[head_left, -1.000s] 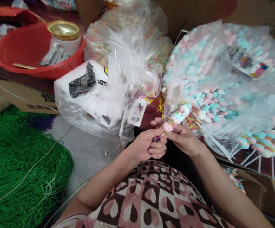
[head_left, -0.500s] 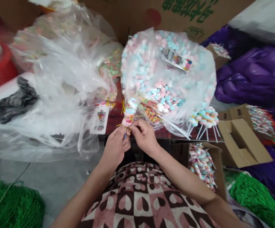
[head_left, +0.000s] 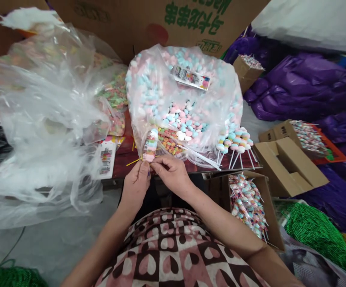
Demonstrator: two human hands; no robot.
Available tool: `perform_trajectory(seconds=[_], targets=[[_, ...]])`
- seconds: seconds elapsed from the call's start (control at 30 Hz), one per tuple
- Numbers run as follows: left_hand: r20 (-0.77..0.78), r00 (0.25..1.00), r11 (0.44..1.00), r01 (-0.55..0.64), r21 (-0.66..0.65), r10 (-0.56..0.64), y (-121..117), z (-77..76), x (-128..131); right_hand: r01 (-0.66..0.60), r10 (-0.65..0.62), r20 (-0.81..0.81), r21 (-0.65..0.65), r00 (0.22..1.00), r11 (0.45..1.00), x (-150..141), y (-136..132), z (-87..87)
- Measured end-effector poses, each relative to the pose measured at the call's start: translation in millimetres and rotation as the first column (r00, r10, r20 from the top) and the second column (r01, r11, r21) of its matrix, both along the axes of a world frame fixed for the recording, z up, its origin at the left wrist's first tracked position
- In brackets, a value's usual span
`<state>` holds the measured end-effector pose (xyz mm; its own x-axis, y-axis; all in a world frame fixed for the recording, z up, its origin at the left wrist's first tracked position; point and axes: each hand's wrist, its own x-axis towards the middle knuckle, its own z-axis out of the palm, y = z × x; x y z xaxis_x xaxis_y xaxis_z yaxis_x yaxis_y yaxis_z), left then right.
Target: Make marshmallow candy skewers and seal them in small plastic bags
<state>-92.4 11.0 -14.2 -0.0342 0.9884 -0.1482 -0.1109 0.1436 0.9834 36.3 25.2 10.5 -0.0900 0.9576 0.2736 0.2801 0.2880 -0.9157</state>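
My left hand [head_left: 137, 181] and my right hand [head_left: 171, 173] meet at the base of a wrapped candy skewer [head_left: 150, 144] of pastel pieces, held upright. Both pinch the skewer's lower end, where a thin yellow twist tie [head_left: 132, 162] sticks out to the left. Just behind it lies a big clear bag of pink, blue and white candies [head_left: 184, 99]. A row of finished candy sticks [head_left: 234, 141] rests at the bag's right edge.
Crumpled clear plastic bags [head_left: 44, 119] fill the left. A cardboard box of wrapped skewers [head_left: 247, 203] stands by my right arm, with an open box [head_left: 289, 167] beyond it. Purple bags [head_left: 304, 87] and green netting [head_left: 313, 235] lie right. A large carton [head_left: 161, 20] stands behind.
The view has swung to the right, so the red basket left the picture and the boxes came in. My hands stay together on the skewer's base, working the tie.
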Motion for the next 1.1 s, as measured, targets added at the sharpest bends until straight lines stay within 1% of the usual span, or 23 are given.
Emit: perform_trajectory(seconds=[0.1,0.17,0.2,0.3,0.37,0.4,0.47,0.53,0.57,0.6,0.63,0.67,0.7,0.73,0.8,0.87,0.93,1.0,1.07,1.1], targets=[[0.055,0.994,0.995,0.099,-0.026,-0.097,-4,3.1,4,-0.025,0.023,-0.022,-0.054,0.999,0.998,6,-3,6.9],[0.101,0.986,0.991,0.134,0.001,-0.134,-5,8.0,5,-0.038,0.037,-0.010,-0.079,0.999,0.996,9,-8,10.8],[0.151,0.977,0.988,0.151,0.017,-0.152,-5,11.9,5,-0.040,0.041,0.011,-0.076,0.999,0.996,10,-11,12.0],[0.360,0.912,0.981,0.180,0.078,-0.196,-3,29.3,0,-0.039,0.041,0.098,-0.030,0.994,0.999,13,-16,11.8],[0.443,0.873,0.977,0.150,0.154,-0.204,-4,43.8,-6,-0.057,0.060,0.106,-0.026,0.993,0.998,15,-15,10.3],[0.453,0.866,0.971,0.133,0.200,-0.212,-5,50.6,-9,-0.059,0.061,0.098,-0.025,0.993,0.998,16,-12,10.4],[0.402,0.881,0.948,0.139,0.286,-0.250,-12,60.8,-15,-0.031,0.031,0.079,-0.006,0.996,0.999,18,-6,14.0],[0.270,0.914,0.908,0.191,0.374,-0.303,-20,64.0,-19,0.029,-0.033,0.078,0.049,0.996,0.998,19,0,23.0],[0.185,0.928,0.891,0.233,0.390,-0.324,-23,62.9,-20,0.062,-0.069,0.089,0.083,0.994,0.995,18,2,28.9],[0.105,0.936,0.887,0.278,0.369,-0.337,-25,60.3,-20,0.089,-0.102,0.106,0.119,0.989,0.989,17,3,35.0],[0.048,0.939,0.897,0.308,0.317,-0.340,-26,56.9,-19,0.100,-0.121,0.128,0.160,0.984,0.982,15,3,40.7],[0.028,0.942,0.917,0.319,0.239,-0.334,-25,53.2,-18,0.090,-0.123,0.156,0.202,0.980,0.975,13,1,45.2],[0.050,0.947,0.940,0.309,0.147,-0.319,-23,50.0,-17,0.059,-0.107,0.185,0.245,0.977,0.968,10,-2,48.1],[0.107,0.953,0.958,0.279,0.062,-0.284,-19,47.7,-17,0.014,-0.079,0.215,0.285,0.974,0.958,7,-6,49.1],[0.267,0.944,0.977,0.209,-0.035,-0.192,-11,47.2,-18,-0.081,-0.012,0.268,0.332,0.963,0.940,2,-13,45.5],[0.358,0.926,0.986,0.154,-0.068,-0.120,-6,51.0,-21,-0.120,0.016,0.305,0.327,0.952,0.937,0,-16,37.6],[0.343,0.935,0.989,0.124,-0.081,-0.089,-6,54.9,-25,-0.092,-0.007,0.322,0.293,0.947,0.952,1,-15,30.6],[0.239,0.963,0.986,0.150,-0.077,-0.128,-10,54.0,-26,-0.047,-0.047,0.324,0.276,0.945,0.960,3,-11,28.3],[0.102,0.970,0.970,0.228,-0.085,-0.219,-15,47.6,-24,-0.026,-0.067,0.312,0.283,0.948,0.959,4,-8,30.4],[0.067,0.964,0.960,0.264,-0.094,-0.259,-16,43.3,-22,-0.029,-0.066,0.305,0.296,0.950,0.955,4,-8,32.1]])
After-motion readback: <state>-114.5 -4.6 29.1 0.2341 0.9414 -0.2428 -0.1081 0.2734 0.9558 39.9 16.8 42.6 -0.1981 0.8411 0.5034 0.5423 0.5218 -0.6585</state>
